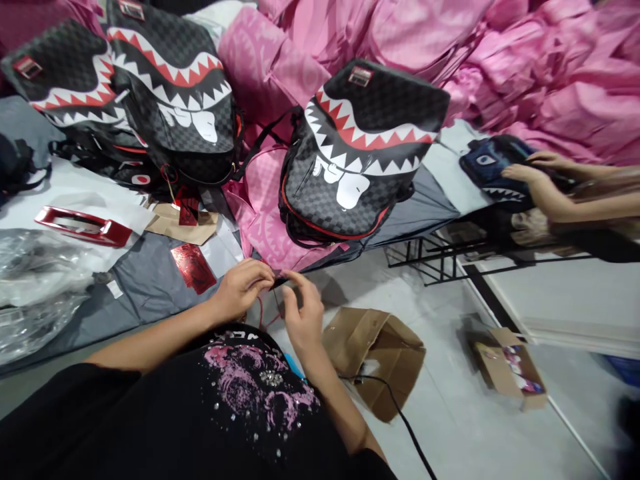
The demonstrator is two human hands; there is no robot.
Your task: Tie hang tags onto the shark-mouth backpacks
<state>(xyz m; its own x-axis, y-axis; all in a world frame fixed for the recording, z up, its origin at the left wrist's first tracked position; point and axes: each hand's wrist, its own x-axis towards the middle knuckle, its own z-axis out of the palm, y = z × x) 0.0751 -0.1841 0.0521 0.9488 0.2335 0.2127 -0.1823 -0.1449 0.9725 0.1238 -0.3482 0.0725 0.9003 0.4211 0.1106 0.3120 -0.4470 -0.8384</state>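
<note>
My left hand (pixel 244 288) is closed in a pinch at the table's front edge. Close beside it, my right hand (pixel 304 312) has its fingers bent together, with the tips near those of the left. A thin red string (pixel 261 312) runs between the fingertips and hangs in a loop below them. Just beyond lies a pink backpack (pixel 265 217), partly covered by a dark checkered backpack (pixel 350 160) with a red-and-white shark-teeth print. A shiny red tag card (pixel 194 268) lies left of my hands.
Two more checkered backpacks (pixel 173 87) stand at back left, near a red holder (pixel 83 227) and clear plastic wrap (pixel 40 287). Pink bags (pixel 545 73) are heaped behind. A cardboard box (pixel 375 357) is on the floor. At right, another person's hands (pixel 527 170) touch a dark blue bag (pixel 493 163).
</note>
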